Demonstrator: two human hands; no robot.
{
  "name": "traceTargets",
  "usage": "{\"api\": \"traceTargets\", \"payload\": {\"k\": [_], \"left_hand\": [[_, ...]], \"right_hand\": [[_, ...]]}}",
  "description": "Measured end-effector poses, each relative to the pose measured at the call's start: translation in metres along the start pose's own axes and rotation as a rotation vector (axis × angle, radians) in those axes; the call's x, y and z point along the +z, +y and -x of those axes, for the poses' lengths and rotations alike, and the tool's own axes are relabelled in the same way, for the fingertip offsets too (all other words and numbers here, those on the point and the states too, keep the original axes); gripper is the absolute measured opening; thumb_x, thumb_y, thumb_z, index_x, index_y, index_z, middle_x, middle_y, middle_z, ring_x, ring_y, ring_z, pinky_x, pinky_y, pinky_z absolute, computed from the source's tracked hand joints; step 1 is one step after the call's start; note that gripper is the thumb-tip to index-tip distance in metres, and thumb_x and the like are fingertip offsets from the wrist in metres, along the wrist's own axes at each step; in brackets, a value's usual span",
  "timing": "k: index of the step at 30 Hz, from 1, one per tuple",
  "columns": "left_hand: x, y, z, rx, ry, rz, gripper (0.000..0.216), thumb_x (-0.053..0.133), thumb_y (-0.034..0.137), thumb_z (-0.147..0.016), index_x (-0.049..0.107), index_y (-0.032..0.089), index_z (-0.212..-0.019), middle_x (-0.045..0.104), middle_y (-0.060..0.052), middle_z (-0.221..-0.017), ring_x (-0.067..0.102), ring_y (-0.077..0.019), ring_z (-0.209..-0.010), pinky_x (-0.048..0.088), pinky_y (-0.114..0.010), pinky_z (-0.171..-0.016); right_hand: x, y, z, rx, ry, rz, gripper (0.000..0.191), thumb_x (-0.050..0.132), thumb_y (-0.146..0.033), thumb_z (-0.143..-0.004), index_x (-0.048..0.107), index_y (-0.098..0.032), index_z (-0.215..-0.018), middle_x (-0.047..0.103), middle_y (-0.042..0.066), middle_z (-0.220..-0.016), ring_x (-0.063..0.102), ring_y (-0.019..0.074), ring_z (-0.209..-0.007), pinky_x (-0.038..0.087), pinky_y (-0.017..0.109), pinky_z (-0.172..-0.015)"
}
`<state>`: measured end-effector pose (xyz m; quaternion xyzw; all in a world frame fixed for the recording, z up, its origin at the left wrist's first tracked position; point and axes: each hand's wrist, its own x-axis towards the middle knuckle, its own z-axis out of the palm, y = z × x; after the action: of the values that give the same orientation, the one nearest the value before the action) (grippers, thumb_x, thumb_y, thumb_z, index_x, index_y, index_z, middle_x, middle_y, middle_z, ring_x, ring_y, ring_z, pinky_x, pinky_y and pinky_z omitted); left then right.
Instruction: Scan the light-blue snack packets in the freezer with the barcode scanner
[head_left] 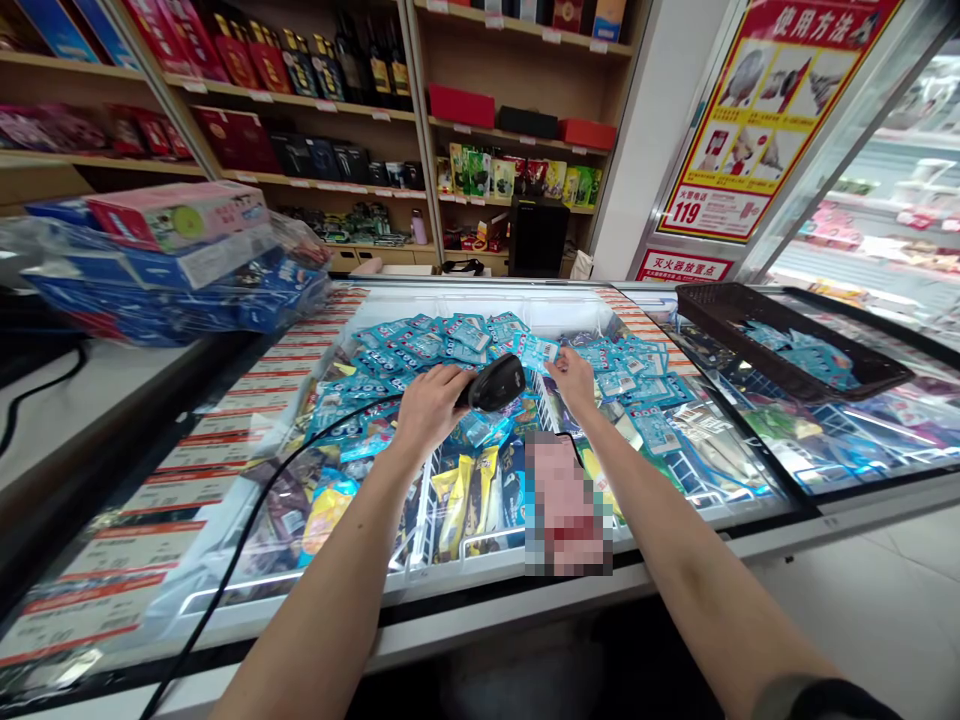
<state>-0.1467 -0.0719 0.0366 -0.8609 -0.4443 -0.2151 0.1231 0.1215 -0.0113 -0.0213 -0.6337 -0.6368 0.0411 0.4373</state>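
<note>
My left hand (433, 408) is closed round the handle of a black barcode scanner (498, 384), whose head points right. A black cable (262, 510) runs from it down to the lower left. My right hand (574, 382) pinches the edge of a light-blue packet (537, 352), held just right of the scanner's head. Beneath both hands, many similar blue packets (405, 350) lie spread over the glass-topped freezer (570, 292). Yellow-wrapped ice creams (469, 500) show in a white wire basket below. A blurred-out pinkish area (564, 495) lies between my forearms.
At the right, a dark brown tray (847, 392) holds more blue packets. Plastic-wrapped blue boxes with a pink box (180, 215) on top stand at the left. Price labels (180, 495) line the freezer's left side. Shelves (375, 110) with bottles and boxes stand behind.
</note>
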Motion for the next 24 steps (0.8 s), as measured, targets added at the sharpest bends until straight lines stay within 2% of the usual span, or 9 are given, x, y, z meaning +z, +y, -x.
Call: {"api": "traceTargets", "payload": {"k": [10, 24], "left_hand": [[0.0014, -0.0001, -0.0003, 0.008, 0.006, 0.008, 0.041, 0.061, 0.025, -0.075, 0.054, 0.021, -0.115, 0.061, -0.008, -0.104, 0.053, -0.0255, -0.099, 0.041, -0.036, -0.082], [0.0016, -0.0006, -0.0004, 0.002, 0.003, 0.003, 0.041, 0.060, 0.025, -0.077, 0.053, 0.021, -0.116, 0.061, -0.008, -0.105, 0.053, -0.0260, -0.100, 0.041, -0.036, -0.081]], "right_hand": [[-0.0001, 0.0007, -0.0006, -0.009, -0.002, -0.015, 0.024, 0.053, -0.042, -0.081, 0.056, -0.021, -0.090, 0.065, 0.002, -0.075, 0.059, 0.0177, -0.071, 0.043, 0.029, -0.072], [-0.0013, -0.0004, -0.0002, -0.008, -0.020, 0.030, 0.022, 0.053, -0.040, -0.083, 0.056, -0.021, -0.092, 0.065, 0.002, -0.077, 0.060, 0.0169, -0.072, 0.041, 0.027, -0.071]]}}
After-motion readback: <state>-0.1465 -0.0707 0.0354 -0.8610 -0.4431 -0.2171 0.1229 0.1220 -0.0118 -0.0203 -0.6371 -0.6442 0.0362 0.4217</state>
